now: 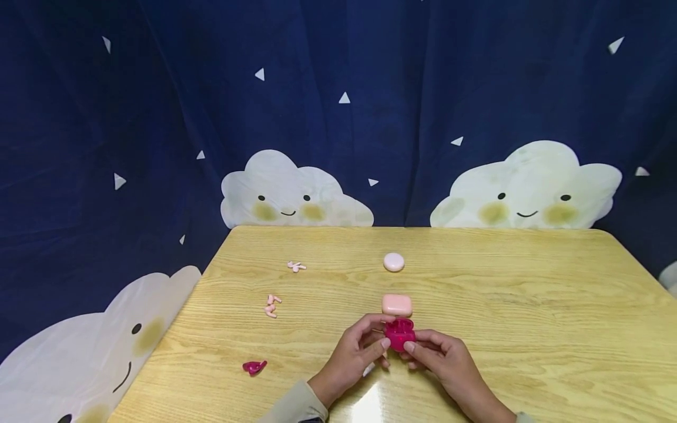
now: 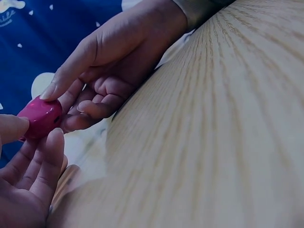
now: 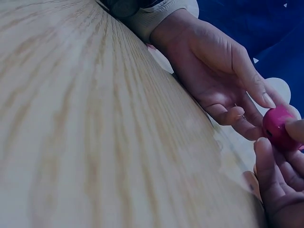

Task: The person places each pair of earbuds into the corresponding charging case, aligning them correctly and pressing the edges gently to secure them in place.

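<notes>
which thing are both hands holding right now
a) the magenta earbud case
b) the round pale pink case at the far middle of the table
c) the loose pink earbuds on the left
a: the left hand and right hand both pinch the magenta earbud case; the round pale case and the loose earbuds lie untouched on the table.

No readable text or nos. anywhere; wrist views maybe too blurry.

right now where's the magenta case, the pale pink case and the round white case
magenta case (image 1: 399, 333), head view, open inside of it, gripped between both hands
pale pink case (image 1: 396, 304), head view, middle of its closed lid
round white case (image 1: 394, 262), head view, centre of its top
</notes>
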